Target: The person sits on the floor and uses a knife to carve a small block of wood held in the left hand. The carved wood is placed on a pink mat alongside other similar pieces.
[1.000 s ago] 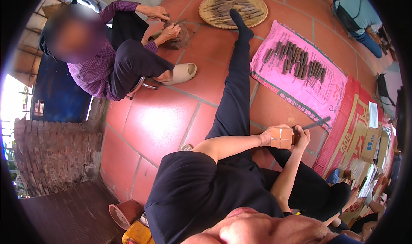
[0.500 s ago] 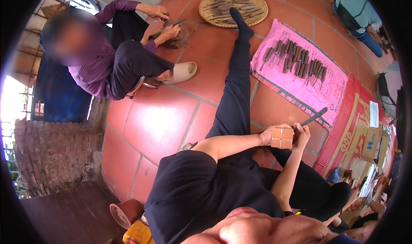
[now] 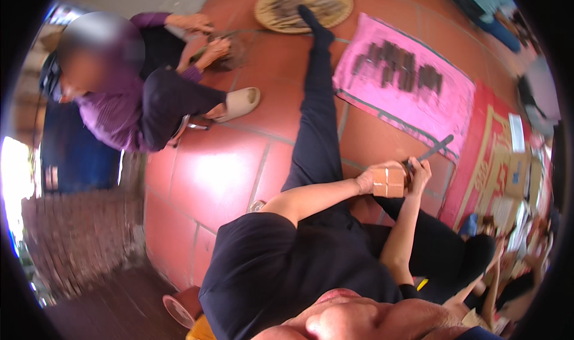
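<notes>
In front of my body, my left hand (image 3: 366,178) is closed at a brown block (image 3: 388,183), which has pale lines crossing its face. Part of those fingers is hidden behind the block. My right hand (image 3: 420,174), right beside it, is wrapped round a long dark blade-shaped tool (image 3: 437,147). Its free end slants up to the right, over the near edge of a pink mat (image 3: 382,104). Rows of dark knife-like pieces (image 3: 399,65) lie on that mat. Where the tool passes into my grip, its other end is hidden.
A round woven tray (image 3: 263,18) of dark pieces lies beyond my outstretched foot. At left, a seated person (image 3: 119,110) works something with both hands. On the right are a red mat (image 3: 457,178), a cardboard box (image 3: 518,175) and other people. A pot (image 3: 184,304) stands at lower left.
The view has shifted, moving the tray, pink mat and seated person within it. The brown block has turned a little in my hands. Both hands keep their hold.
</notes>
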`<state>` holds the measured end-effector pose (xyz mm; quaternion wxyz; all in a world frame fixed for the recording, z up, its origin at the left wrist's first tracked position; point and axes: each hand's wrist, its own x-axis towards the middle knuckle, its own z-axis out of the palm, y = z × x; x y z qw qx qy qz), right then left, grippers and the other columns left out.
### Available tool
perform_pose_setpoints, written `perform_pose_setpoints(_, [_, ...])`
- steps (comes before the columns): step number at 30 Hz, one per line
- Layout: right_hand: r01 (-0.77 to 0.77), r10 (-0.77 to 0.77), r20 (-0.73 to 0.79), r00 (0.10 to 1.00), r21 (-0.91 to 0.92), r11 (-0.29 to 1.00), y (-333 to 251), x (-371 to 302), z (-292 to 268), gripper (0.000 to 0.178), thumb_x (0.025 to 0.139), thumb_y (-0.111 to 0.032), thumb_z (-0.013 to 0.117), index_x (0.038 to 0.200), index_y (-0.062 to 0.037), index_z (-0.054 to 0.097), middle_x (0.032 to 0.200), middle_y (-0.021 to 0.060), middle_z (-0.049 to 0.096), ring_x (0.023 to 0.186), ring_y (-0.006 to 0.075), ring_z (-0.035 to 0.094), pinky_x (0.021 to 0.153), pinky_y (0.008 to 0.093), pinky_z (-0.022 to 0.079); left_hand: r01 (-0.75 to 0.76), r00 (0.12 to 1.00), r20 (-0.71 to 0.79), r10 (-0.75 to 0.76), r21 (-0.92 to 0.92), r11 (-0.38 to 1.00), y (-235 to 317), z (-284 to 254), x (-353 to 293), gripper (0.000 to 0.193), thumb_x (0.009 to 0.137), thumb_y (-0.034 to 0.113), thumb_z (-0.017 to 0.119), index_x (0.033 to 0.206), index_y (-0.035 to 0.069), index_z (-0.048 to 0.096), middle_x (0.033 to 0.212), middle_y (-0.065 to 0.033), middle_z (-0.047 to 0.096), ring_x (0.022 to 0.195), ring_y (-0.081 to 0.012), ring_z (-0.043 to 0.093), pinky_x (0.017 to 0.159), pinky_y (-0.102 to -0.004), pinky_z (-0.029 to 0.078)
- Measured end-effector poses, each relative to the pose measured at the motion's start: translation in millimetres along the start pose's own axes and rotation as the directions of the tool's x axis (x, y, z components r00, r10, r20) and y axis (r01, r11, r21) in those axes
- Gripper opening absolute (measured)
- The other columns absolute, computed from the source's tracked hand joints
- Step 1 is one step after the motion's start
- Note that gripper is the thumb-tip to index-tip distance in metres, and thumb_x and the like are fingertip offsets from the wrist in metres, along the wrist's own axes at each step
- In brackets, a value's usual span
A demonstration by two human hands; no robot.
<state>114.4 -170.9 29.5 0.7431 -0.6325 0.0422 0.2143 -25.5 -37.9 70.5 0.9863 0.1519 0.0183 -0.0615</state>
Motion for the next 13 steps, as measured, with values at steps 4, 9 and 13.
perform_pose_setpoints(4, [0.003,-0.031,-0.269,0.963,-0.105,0.994,-6.2,3.6,-9.7,0.009,0.073,-0.003,0.066,0.071,-0.0076,0.058,0.070,0.0019,0.058,0.064,0.0129,0.055,0.056,0.0236,0.043,0.012,0.997,-0.072,-0.006,0.079,0.997,-2.5,-7.5,6.9,0.038,0.094,0.023,0.037,0.127,0.005,0.043,0.121,-0.0108,0.052,0.113,-0.0224,0.052,0.092,-0.0399,0.047])
perform_pose_setpoints(9, [-0.088,0.093,-0.129,0.987,0.040,0.995,-22.7,-16.5,19.2,0.008,0.071,-0.005,0.066,0.068,-0.0057,0.059,0.067,0.0031,0.061,0.058,0.0098,0.051,0.054,0.0235,0.040,0.046,0.984,-0.176,-0.014,0.182,0.982,0.0,-8.0,6.9,0.041,0.092,0.020,0.040,0.130,0.004,0.037,0.125,-0.0083,0.049,0.116,-0.0187,0.048,0.094,-0.0326,0.045])
perform_pose_setpoints(13, [-0.072,0.065,-0.221,0.973,-0.022,0.997,-13.0,-15.9,-7.2,0.009,0.070,-0.007,0.067,0.069,-0.0036,0.059,0.069,0.0058,0.063,0.062,0.0124,0.055,0.057,0.0259,0.043,-0.050,0.997,0.007,0.074,0.806,0.590,0.4,-3.1,8.6,0.051,0.086,0.014,0.057,0.132,0.005,0.038,0.132,-0.0073,0.040,0.121,-0.0143,0.042,0.094,-0.0265,0.044])
